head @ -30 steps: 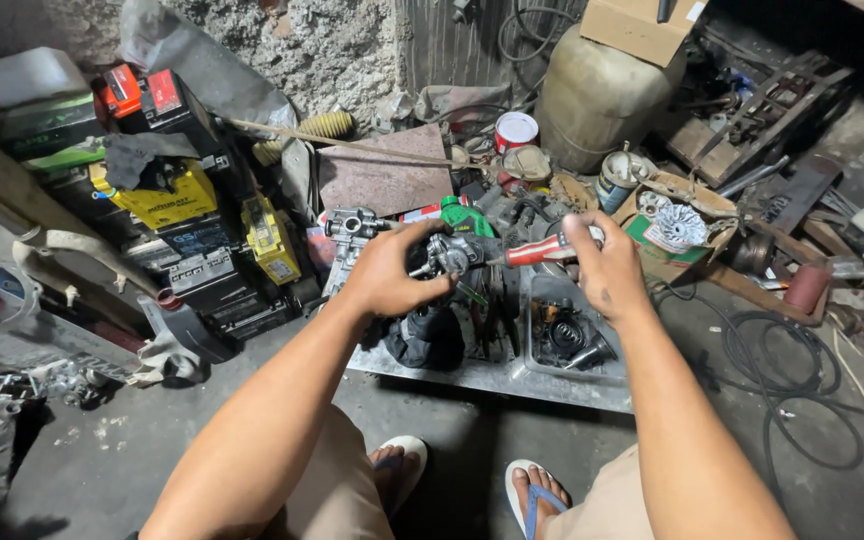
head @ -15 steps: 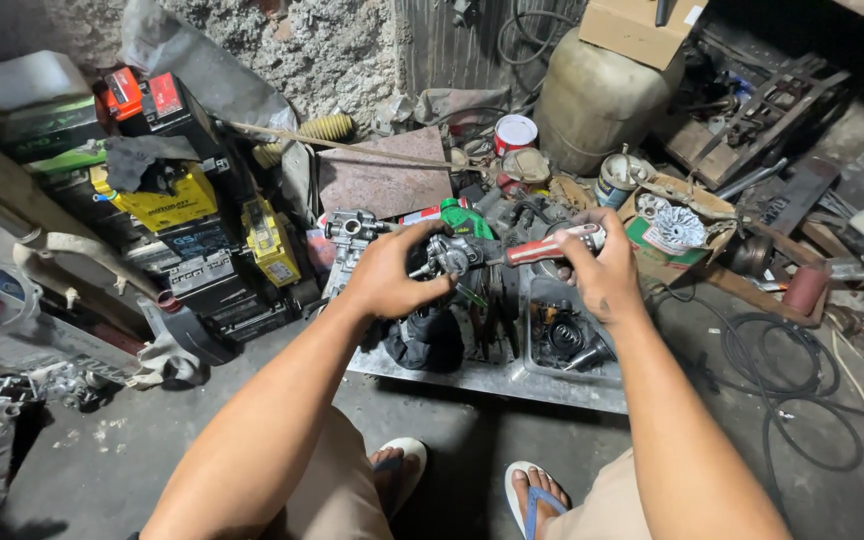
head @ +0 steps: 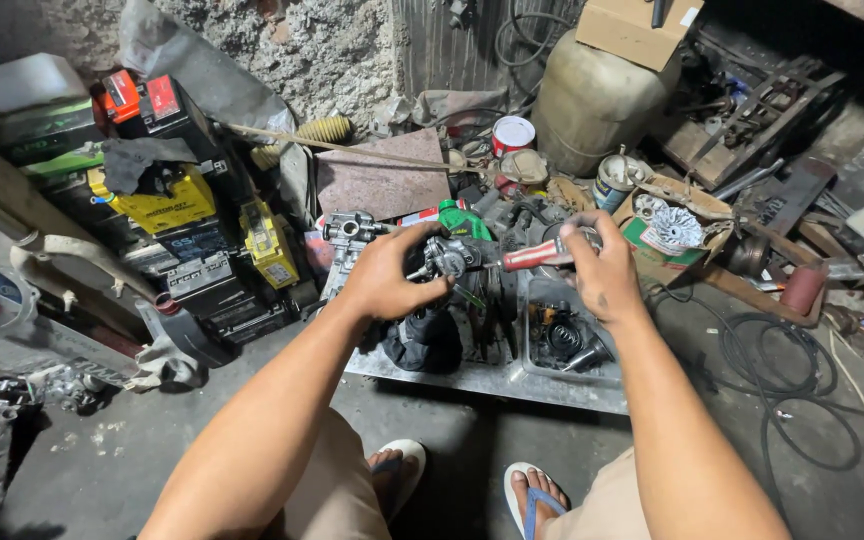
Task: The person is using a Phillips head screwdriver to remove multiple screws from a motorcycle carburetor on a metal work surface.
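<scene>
Right, I see the left hand (head: 384,280) closed around a small metal carburettor (head: 444,256) above the metal tray (head: 492,378). Right hand (head: 604,270) at 3 o'clock grips a red-handled screwdriver (head: 537,254), tip on it. Looks mid-screw; next turn needs steady alignment.

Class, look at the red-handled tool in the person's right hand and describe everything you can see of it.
The red-handled tool looks like a screwdriver: a red, glossy, plastic-looking handle with a dark shaft. It lies almost level, tip pointing left into a small grey metal engine part. The right hand grips the handle's end; the left hand holds the part. Both are held above a metal tray. Its tip is hidden.
</scene>
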